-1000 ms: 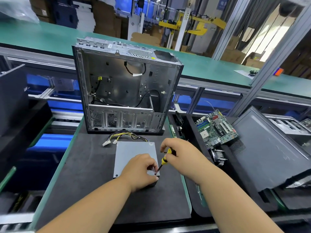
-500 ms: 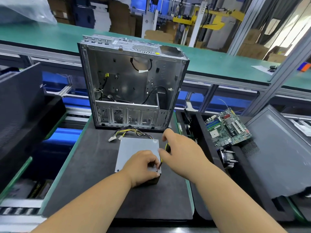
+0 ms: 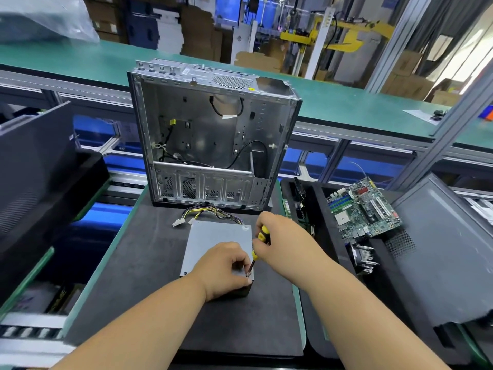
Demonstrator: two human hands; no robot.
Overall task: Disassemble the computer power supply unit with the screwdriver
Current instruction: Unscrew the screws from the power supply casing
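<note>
Single head cam, wide-angle, looks forward and down, close over the mat (image 3: 138,263); far background probably distorted.

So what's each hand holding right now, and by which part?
The right hand grips the screwdriver by its yellow-and-black handle. The left hand steadies the power supply unit at its near right corner, fingers curled beside the tip.

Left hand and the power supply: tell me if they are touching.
Touching. The head view shows the left hand resting on the near right corner of the power supply, fingers curled over its edge beside the screwdriver tip.
</note>
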